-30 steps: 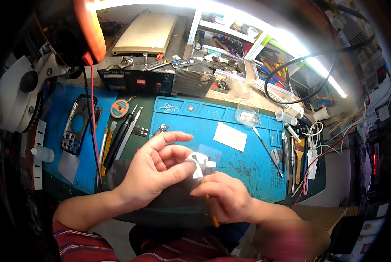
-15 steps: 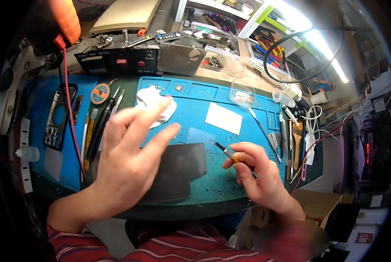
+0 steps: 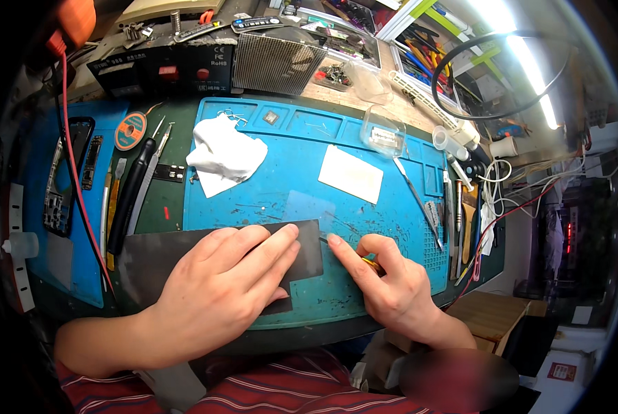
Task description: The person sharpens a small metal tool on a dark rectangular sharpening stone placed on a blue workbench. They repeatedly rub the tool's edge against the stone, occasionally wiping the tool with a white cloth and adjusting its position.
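A dark grey flat sheet (image 3: 305, 252) with a stepped right edge lies across the lower part of the blue work mat (image 3: 364, 303). Flat on top of it rests my left hand (image 3: 229, 272), fingers stretched out toward the sheet's upper right and thumb lower down. Just right of the sheet's edge, my right hand (image 3: 388, 279) grips a slim yellow-handled tool (image 3: 372, 264). Its index finger stretches along the tool, and the dark thin tip points at the sheet's right edge. Fingers hide most of the tool, so its exact kind is unclear.
Farther up the mat lie a white cloth (image 3: 223, 155), a cream pad (image 3: 351, 172) and a clear plastic box (image 3: 383, 132). Tweezers and a brush (image 3: 468, 221) line the right side. Left are a black-handled tool (image 3: 133, 193), a solder wick spool (image 3: 130, 131) and a phone frame (image 3: 67, 179).
My left hand has come down from the air onto the grey sheet. My right hand has moved slightly left and down, bringing the tool's tip to the sheet's edge, index finger now extended.
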A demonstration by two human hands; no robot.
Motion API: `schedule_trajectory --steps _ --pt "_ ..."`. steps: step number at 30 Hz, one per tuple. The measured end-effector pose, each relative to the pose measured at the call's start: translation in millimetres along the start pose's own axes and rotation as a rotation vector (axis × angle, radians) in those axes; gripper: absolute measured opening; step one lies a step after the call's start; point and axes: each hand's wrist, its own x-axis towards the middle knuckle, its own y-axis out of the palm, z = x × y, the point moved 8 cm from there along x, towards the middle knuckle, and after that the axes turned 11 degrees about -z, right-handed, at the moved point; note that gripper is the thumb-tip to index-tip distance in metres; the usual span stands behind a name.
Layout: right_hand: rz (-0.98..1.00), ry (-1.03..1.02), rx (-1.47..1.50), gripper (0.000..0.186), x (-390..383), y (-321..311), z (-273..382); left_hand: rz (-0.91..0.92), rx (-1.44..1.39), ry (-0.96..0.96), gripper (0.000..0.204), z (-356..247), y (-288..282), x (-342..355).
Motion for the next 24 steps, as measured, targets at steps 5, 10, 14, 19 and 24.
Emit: schedule_trajectory --steps 5,10,14,19,24 --pt "-0.015 -0.019 -0.056 0.06 0.4 -0.9 5.1 -0.008 0.016 0.005 0.065 -0.1 1.1 -0.4" --pt "-0.048 -0.044 -0.097 0.063 -0.6 -0.9 6.5 -0.01 0.007 -0.003 0.065 -0.2 0.8 0.5" --pt "-0.033 -0.026 -0.09 0.067 -0.6 1.1 2.9 -0.005 0.0 -0.015 0.065 0.1 -0.5 1.3" --pt "-0.054 -0.005 -0.02 0.07 -0.2 1.5 1.0 -0.011 -0.013 -0.014 0.066 0.7 -0.8 2.0" --pt "-0.034 0.015 0.042 0.07 0.0 3.7 -2.4 -0.016 -0.033 -0.019 0.067 1.8 -0.3 2.0"
